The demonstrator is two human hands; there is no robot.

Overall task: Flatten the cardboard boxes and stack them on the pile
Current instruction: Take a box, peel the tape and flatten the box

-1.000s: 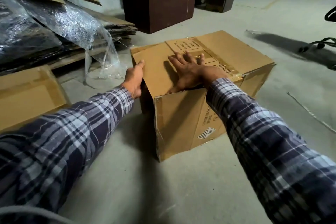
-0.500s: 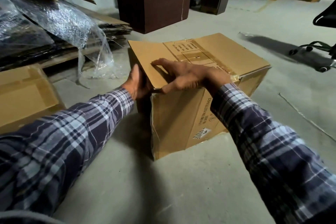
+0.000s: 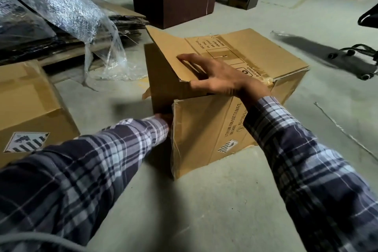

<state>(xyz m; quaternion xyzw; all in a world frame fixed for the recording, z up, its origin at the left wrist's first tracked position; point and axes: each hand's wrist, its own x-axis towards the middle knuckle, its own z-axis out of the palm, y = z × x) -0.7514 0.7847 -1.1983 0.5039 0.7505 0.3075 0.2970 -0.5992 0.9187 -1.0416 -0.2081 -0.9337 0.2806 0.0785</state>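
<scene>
- The right hand holds the raised flap, fingers stretched on top, thumb curled under its edge.
- The left hand is mostly hidden behind the box corner; its fingers cannot be told.
- The box stands on the floor, beside the pile of flat cardboard.

Navy-and-white plaid flannel sleeves
</scene>
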